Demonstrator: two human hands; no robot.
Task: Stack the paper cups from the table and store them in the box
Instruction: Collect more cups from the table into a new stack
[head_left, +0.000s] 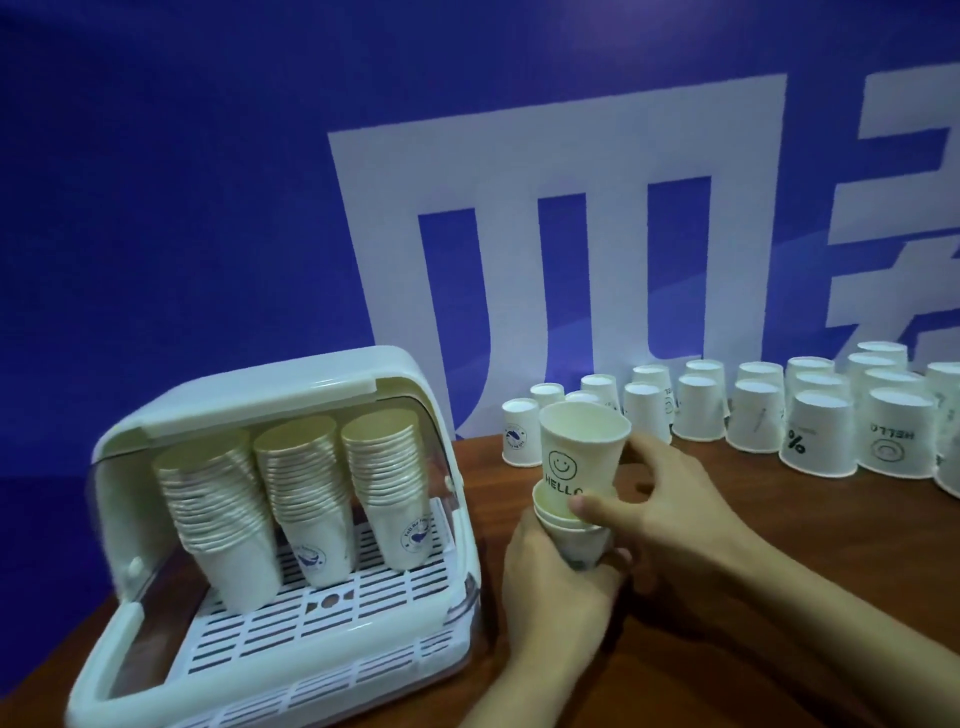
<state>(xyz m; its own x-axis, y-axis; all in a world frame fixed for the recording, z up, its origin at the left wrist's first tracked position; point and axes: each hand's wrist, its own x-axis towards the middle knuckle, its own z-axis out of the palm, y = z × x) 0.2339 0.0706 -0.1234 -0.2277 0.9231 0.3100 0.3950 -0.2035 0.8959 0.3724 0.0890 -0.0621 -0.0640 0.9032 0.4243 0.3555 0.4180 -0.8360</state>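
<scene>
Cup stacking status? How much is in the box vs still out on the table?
Done: three tall stacks already stand inside the open box. In hand: the left hand grips a short stack while the right hand pushes a smiley HELLO cup into it. Left: some twenty cups sit upside down in rows along the back of the table.

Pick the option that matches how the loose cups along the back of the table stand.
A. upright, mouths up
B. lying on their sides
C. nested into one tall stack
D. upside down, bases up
D: the loose cups stand rim-down on the table with their flat bases up, and the HELLO print on one reads inverted, unlike the upright smiley cup that the right hand pinches.
</scene>
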